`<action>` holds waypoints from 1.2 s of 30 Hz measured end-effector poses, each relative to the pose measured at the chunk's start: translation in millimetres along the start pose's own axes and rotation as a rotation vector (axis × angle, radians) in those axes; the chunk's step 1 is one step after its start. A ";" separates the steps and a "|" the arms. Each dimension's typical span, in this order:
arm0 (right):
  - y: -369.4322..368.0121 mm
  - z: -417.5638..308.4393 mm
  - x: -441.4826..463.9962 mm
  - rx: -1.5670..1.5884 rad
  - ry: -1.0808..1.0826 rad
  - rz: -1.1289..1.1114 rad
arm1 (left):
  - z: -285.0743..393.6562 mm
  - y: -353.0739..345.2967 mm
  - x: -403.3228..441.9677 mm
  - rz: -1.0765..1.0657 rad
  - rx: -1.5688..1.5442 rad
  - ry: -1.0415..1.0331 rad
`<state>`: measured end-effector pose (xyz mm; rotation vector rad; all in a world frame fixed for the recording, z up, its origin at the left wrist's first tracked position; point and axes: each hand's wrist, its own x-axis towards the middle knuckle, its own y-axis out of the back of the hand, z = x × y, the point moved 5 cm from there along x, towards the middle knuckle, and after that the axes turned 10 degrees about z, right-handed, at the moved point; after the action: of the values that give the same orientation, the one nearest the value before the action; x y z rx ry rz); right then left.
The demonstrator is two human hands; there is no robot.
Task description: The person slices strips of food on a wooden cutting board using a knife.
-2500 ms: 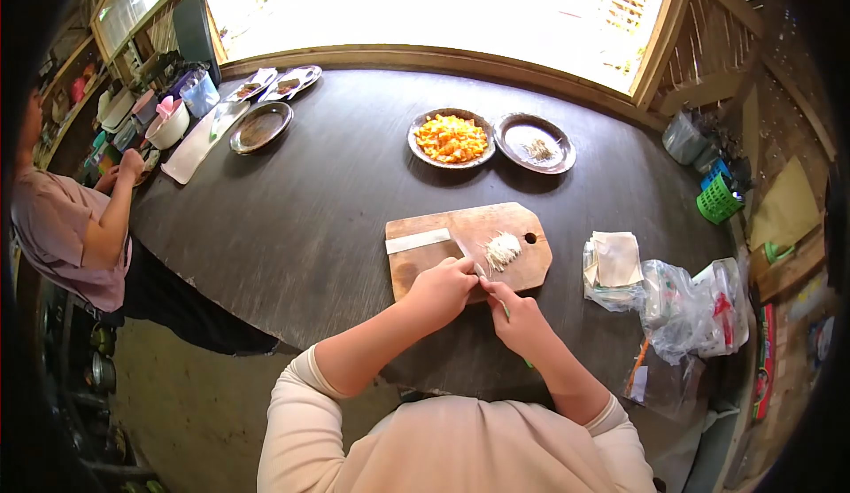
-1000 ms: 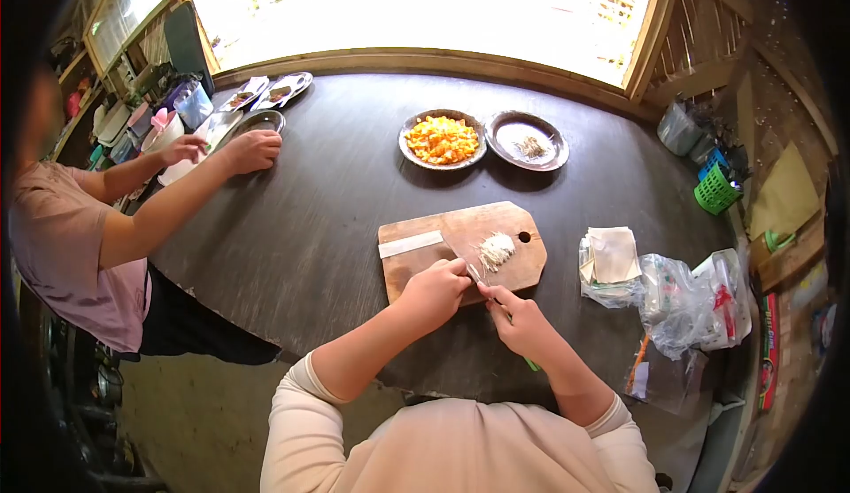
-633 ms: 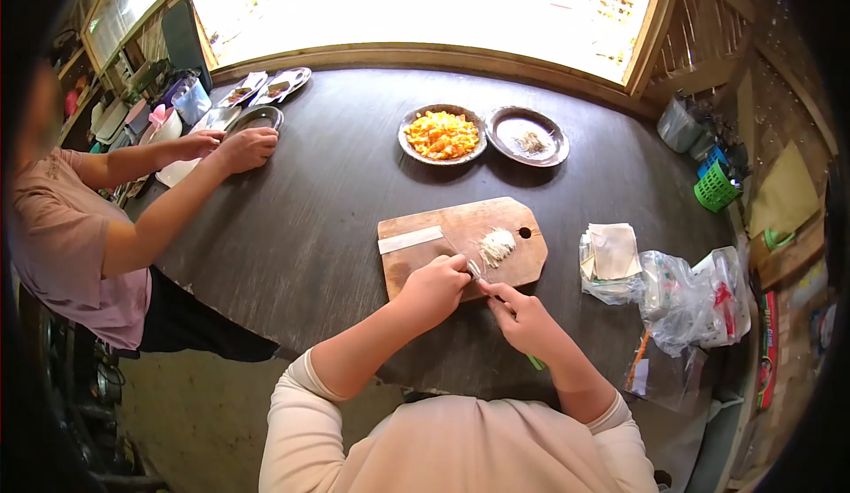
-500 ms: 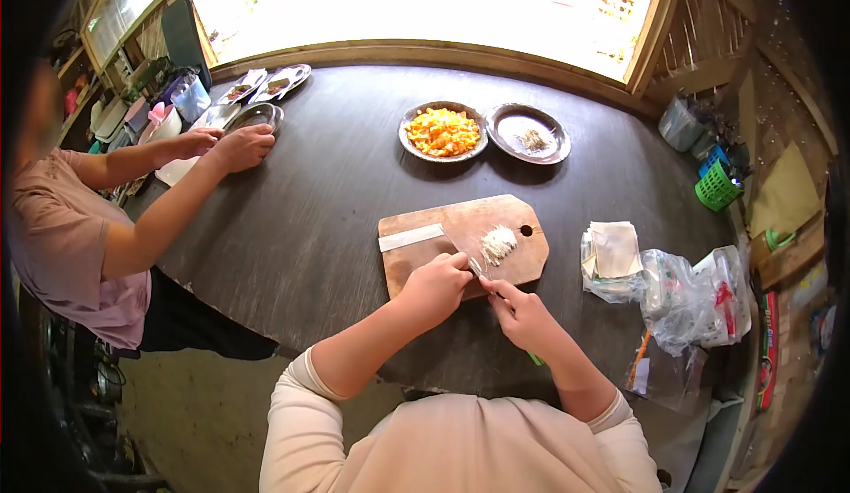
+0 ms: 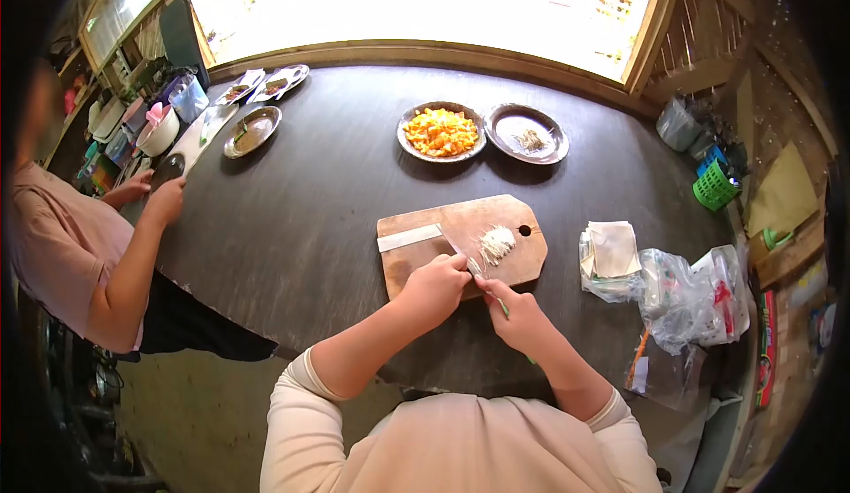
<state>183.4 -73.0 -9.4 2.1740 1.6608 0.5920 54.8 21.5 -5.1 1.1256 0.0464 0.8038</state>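
Note:
A wooden cutting board (image 5: 416, 276) lies in front of me, bearing a white strip (image 5: 409, 238) at its left and a heap of thin white shreds (image 5: 497, 244) near its hole. My left hand (image 5: 434, 291) is closed at the board's near edge, its fingertips around something small and pale, mostly hidden. Close beside it on the right, my right hand (image 5: 522, 320) is closed on a green-handled knife (image 5: 457, 247), whose thin blade points up and left over the board. Some pale slivers lie between the fingertips of both hands.
Beyond the board stand a bowl of orange pieces (image 5: 442, 131) and a plate with thin shreds (image 5: 526, 135). Plastic bags (image 5: 686, 302) and a stacked packet (image 5: 613, 249) lie right. At left, another person (image 5: 80, 254) holds a dark object near a metal plate (image 5: 252, 131).
The other person's hands have moved from the metal plate back toward their body, with a dark object between them. A green bit now shows on that plate. My hands have barely moved.

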 end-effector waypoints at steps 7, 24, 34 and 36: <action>9.8 -9.6 -1.6 0.008 -0.059 -0.037 | -2.3 -2.8 0.9 -0.004 0.020 -0.015; 6.3 -2.9 2.8 0.056 0.063 0.019 | -0.7 -1.4 0.7 -0.025 0.025 -0.016; -3.3 -2.4 7.2 0.032 0.008 -0.003 | 0.3 -3.0 -0.7 0.008 0.034 -0.015; -3.4 -1.5 8.2 0.012 -0.032 -0.020 | 1.8 0.2 0.6 -0.012 0.035 -0.012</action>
<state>181.7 -64.2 -8.8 2.1610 1.6717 0.5400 55.8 20.4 -3.9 1.1620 0.0575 0.7880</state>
